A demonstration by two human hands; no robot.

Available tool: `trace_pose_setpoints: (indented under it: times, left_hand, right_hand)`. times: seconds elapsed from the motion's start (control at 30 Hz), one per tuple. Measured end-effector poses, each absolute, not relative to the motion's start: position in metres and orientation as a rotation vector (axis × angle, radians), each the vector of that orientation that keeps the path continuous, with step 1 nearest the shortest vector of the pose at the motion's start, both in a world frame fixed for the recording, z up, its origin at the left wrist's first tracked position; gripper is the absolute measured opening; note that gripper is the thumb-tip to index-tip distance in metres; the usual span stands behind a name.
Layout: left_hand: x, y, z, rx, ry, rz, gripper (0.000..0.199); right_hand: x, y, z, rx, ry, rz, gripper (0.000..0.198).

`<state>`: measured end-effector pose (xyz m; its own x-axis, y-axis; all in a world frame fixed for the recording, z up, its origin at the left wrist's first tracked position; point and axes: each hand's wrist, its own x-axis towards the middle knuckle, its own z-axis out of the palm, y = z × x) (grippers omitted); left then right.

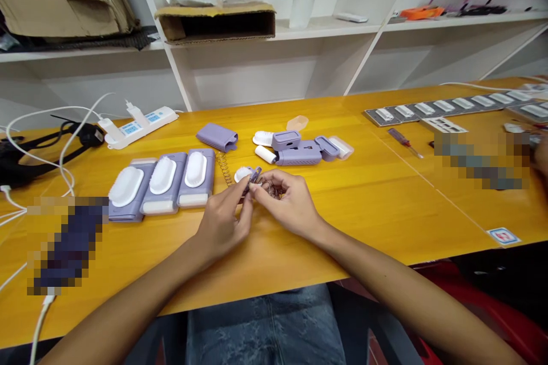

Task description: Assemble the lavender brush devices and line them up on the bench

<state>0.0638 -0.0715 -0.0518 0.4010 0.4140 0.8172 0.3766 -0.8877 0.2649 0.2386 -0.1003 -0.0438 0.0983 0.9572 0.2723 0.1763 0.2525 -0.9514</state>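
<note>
My left hand [222,219] pinches a small purple plastic part [256,174] between its fingertips. From the other side, the thumb and fingers of my right hand [295,199] close on the same part; its exact kind is hard to make out. Thin coiled metal wire, partly hidden, shows beneath my right fingers. Just behind my hands lies a white oval brush head [242,173], and beside it a loose spring [223,168]. To the left, three purple cases [182,197] with white bristle pads lie in a row.
Behind my hands are a purple shell [217,137] and opened purple pieces [298,154]. A power strip [143,126] and cables occupy the left. A screwdriver [405,142] and a tray of white parts [445,106] lie to the right, near another person's hand [542,154].
</note>
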Motion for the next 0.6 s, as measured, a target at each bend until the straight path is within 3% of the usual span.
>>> trace_pose_setpoints:
  times: [0.6]
  left_hand:
    - [0.0664,-0.0759,-0.0484,2.52,0.809,1.619,0.036]
  right_hand:
    - [0.2362,-0.1032,-0.0429,-1.15,-1.345,0.834,0.02]
